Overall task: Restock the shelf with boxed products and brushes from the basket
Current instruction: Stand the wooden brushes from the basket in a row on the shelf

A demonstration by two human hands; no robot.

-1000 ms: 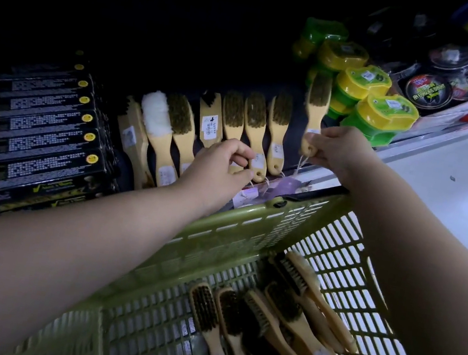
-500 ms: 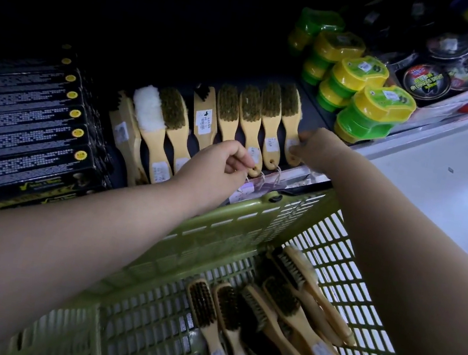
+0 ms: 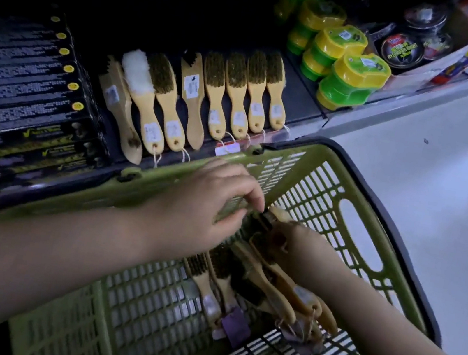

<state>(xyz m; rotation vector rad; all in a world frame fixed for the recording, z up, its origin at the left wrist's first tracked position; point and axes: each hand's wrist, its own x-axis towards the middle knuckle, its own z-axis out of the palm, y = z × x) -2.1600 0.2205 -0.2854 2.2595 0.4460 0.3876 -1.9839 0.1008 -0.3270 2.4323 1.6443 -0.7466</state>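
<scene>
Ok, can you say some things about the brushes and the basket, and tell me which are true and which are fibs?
1. Both the left hand and the right hand are down in the green plastic basket. True.
2. The white fluffy brush lies in the basket. False: it lies on the dark shelf, in the row of brushes.
3. The black printed boxes sit left of that row. True.
4. The green and yellow plastic tubs are in the basket. False: they are stacked on the shelf, right of the row.
5. The basket has no brushes in it. False: several wooden-handled brushes lie inside.
</scene>
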